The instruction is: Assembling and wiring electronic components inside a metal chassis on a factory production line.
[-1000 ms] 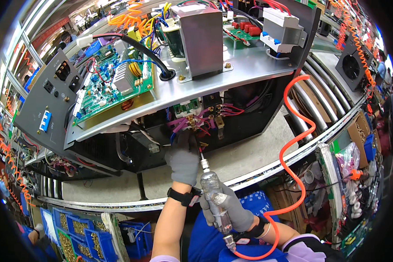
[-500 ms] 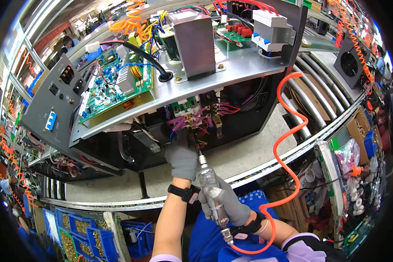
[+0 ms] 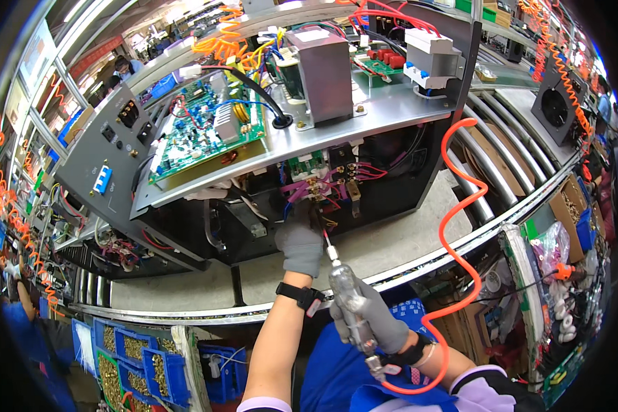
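Observation:
My right hand (image 3: 383, 317), in a grey glove, is wrapped round an air screwdriver (image 3: 351, 296) with a clear grey body. Its thin bit points up into the open lower bay of a black metal equipment chassis (image 3: 391, 196). Beside the bit, my left hand (image 3: 300, 248), also gloved, reaches into that bay; its fingertips are lost in the dark, so any grip there is hidden. Just above the left fingers sit brass terminals (image 3: 314, 189) with purple and pink wires. A green circuit board (image 3: 209, 137) and a metal-cased transformer (image 3: 323, 79) stand on the chassis's upper plate.
An orange coiled air hose (image 3: 453, 257) runs from the screwdriver up past the chassis's right side. Metal rollers (image 3: 511, 151) lie to the right. Blue bins (image 3: 165, 374) of small brass parts stand at lower left. A grey panel with a blue switch (image 3: 102, 180) forms the chassis's left end.
The whole scene has shifted a little to the right in view. Both hands and the screwdriver stay at nearly the same place by the terminals.

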Motion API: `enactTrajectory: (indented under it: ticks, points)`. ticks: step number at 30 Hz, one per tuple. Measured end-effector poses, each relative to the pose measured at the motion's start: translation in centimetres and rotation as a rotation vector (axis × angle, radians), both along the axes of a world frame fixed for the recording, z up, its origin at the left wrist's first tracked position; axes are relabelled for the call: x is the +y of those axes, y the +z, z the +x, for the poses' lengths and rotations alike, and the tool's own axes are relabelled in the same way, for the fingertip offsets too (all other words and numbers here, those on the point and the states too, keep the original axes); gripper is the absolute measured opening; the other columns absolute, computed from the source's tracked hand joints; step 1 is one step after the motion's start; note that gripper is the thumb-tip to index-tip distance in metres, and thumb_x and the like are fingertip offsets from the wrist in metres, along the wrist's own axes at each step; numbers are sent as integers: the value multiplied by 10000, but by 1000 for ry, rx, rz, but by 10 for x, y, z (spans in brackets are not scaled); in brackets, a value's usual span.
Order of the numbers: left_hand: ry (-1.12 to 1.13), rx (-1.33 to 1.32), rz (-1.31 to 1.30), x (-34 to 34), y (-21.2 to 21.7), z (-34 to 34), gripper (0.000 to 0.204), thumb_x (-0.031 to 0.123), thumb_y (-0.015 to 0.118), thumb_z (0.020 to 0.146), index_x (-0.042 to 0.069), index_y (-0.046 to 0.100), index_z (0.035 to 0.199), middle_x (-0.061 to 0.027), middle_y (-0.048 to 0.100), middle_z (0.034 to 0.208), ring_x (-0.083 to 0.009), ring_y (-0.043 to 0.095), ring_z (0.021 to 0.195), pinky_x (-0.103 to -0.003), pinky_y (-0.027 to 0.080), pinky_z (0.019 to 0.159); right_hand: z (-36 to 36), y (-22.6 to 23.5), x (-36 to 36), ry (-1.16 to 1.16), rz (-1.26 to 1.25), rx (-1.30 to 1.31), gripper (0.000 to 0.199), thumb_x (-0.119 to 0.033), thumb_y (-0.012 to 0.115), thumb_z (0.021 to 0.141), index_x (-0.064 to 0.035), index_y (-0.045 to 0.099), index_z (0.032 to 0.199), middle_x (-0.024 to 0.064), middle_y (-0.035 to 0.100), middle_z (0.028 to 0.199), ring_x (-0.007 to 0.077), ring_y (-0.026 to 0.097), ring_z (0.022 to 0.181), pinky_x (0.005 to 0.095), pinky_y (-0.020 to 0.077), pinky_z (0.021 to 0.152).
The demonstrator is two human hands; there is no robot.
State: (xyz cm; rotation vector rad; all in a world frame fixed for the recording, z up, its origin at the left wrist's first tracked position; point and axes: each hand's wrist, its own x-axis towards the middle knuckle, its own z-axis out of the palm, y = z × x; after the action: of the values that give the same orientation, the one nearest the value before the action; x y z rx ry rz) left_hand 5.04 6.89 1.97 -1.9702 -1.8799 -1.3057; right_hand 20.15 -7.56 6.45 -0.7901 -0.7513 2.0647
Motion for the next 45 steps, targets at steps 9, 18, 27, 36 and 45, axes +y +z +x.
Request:
enactTrajectory:
  ticks: [9, 18, 27, 36, 45]
  points:
    - [12, 18, -283, -39, -11, -1, 283, 268, 642, 869, 128, 650, 1114, -164, 665, 845, -352, 646, 726, -435, 500, 611, 123, -3, -68, -353, 53, -336, 467, -238, 651, 820, -48, 449, 1195, 84, 608, 768, 171, 600, 503, 280, 502, 417]
    - [-103, -916, -344, -63, -18, -59, 297, 162, 692, 858, -29, 639, 1079, -57, 661, 852, -112, 594, 605, -237, 457, 485, 223, -19, -76, -1002, -232, 421, 179, -297, 540, 940, -122, 557, 907, -27, 498, 730, 79, 495, 632, 246, 465, 576]
    - [-254, -785, -219, -45, 21, -46, 206, 199, 571, 944, 6, 645, 933, 22, 546, 684, -42, 436, 558, -217, 314, 482, 269, -62, 19, -868, -536, 861, 227, -184, 577, 837, -62, 461, 686, 24, 418, 609, 162, 456, 572, 274, 431, 561]
    - [127, 293, -160, -36, 4, -22, 334, 320, 617, 806, 86, 610, 568, -135, 602, 592, -343, 602, 573, -464, 439, 537, 300, -76, 30, -852, -329, 795, 254, -291, 595, 902, -129, 529, 717, -21, 530, 606, 127, 556, 556, 259, 520, 547]
    - [62, 68, -105, -19, 8, -28, 261, 301, 635, 856, 80, 648, 718, -159, 629, 688, -350, 629, 638, -440, 489, 567, 312, -124, 13, -699, -231, 659, 351, -410, 617, 871, -99, 644, 1031, 68, 621, 933, 161, 602, 755, 257, 525, 640]
